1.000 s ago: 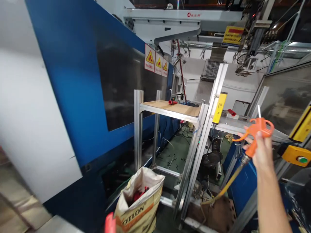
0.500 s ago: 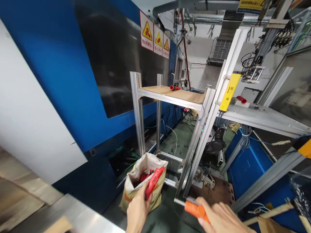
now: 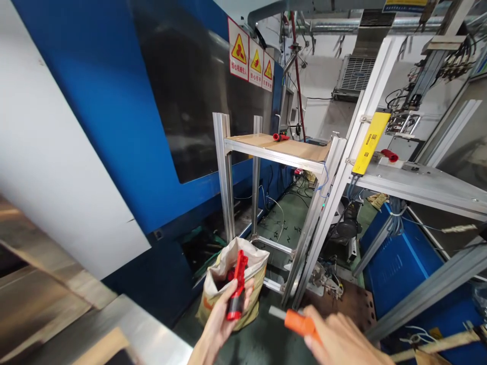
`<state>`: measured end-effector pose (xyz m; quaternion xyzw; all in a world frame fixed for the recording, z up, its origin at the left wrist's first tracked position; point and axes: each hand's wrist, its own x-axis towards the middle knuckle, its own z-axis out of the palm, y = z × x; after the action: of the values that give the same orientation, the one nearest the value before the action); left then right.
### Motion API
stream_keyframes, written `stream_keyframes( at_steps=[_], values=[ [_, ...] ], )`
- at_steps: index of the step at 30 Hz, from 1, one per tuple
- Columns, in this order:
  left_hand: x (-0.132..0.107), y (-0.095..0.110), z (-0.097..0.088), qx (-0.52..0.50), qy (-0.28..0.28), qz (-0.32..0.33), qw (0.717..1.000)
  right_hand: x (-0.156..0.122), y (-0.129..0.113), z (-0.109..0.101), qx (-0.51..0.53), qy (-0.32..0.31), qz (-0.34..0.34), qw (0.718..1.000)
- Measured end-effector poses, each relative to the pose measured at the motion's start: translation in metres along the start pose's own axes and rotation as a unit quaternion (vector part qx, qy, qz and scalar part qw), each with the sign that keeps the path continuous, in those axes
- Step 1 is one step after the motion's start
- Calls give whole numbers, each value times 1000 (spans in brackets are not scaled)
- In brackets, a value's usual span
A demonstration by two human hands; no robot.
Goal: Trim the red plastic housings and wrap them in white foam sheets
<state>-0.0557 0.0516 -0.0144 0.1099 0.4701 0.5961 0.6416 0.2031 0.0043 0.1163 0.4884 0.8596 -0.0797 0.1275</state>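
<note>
Looks partway along, going by the red bits [image 3: 230, 274] down inside the bag [image 3: 256, 258], lower middle of the frame. Can't count them, too shadowy and partly hidden. Left outside the bag, far as visible: a red part [image 3: 239, 284] in the left hand [image 3: 224, 309], a second red part [image 3: 280, 137] on the shelf [image 3: 258, 142] just above frame centre, and a third red part [image 3: 389, 155] up on the table [image 3: 422, 180], right side.

Got the first one grasped round its lower half, thumb and fingers wrapped on, not let go at all. Overlaps the bag's mouth in view, but can't tell how high above it. Runs nearly upright in the frame along its long axis, leaning a touch right at the top. Points the thin end up and away, the round, black-banded end down toward the viewer.

Also clutching an orange air gun [image 3: 300, 323] in the right hand [image 3: 337, 334], lower right of centre, nozzle aimed left and slightly up. Can't tell about the trigger
</note>
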Motion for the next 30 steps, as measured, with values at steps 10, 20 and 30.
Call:
stream_keyframes(
  at_steps=[10, 20, 30],
  values=[
    [-23, 4, -19, -302, -52, -229, 924, 6, -18, -18, 6, -21, -10, 1000],
    [-19, 4, -12, -284, -8, -113, 952, 4, -28, -18, -8, -21, -40, 999],
    [-20, -7, -21, 180, 80, 81, 977, 0, -28, -11, -6, -42, -26, 999]
  ],
)
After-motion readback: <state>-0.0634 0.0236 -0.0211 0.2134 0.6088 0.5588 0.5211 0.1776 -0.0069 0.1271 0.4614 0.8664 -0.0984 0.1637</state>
